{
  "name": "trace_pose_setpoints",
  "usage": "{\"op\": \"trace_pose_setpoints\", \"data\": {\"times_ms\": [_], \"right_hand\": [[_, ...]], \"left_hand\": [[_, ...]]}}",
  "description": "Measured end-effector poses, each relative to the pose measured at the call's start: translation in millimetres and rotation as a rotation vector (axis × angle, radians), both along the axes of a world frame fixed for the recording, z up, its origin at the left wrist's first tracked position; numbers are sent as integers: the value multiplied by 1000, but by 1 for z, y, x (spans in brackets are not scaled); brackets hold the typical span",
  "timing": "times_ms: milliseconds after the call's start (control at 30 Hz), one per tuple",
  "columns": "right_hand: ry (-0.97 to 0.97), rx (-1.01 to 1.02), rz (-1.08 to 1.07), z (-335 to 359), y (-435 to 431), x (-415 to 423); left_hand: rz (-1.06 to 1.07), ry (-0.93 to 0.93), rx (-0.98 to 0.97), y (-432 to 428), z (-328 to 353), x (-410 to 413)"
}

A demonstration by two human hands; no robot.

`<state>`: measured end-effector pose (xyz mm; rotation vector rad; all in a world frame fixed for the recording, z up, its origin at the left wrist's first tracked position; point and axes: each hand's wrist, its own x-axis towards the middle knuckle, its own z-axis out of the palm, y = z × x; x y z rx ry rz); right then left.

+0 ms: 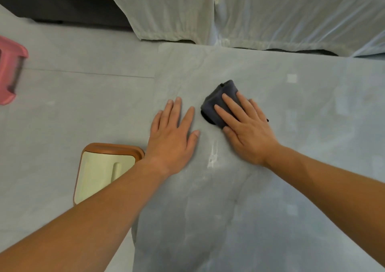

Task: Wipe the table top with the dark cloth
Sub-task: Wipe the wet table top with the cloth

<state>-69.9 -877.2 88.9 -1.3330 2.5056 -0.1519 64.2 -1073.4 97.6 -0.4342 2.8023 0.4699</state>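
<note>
Since the dark cloth [218,103] looks soft, light and folded, right hand [248,130] presses it flat-fingered onto the table top [312,146], left hand [173,132] splayed empty, probably bracing.

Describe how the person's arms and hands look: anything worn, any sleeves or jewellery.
Both forearms are bare right to the frame edge, with no sleeves in view. The left hand and right hand wear no gloves, rings, watch or bracelet that shows. Fingernails are short and unpainted.
</note>
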Motion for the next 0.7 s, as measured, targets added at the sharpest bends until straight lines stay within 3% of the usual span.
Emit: {"op": "trace_pose_setpoints", "data": {"times_ms": [100,267,333,467,700], "right_hand": [[11,5,-57,1,-8,-36],[20,-32,-517,-3,-73,-79],[24,-39,-449,-2,-83,-60],[-38,-43,-46,6,-65,-31],[19,-34,-372,-3,-133,-75]], "left_hand": [[-16,16,-7,-1,-3,2],[-3,63,7,0,-4,0],[-7,61,26,-2,-3,1],[-10,81,58,-3,1,6],[11,125,11,6,-4,49]]}}
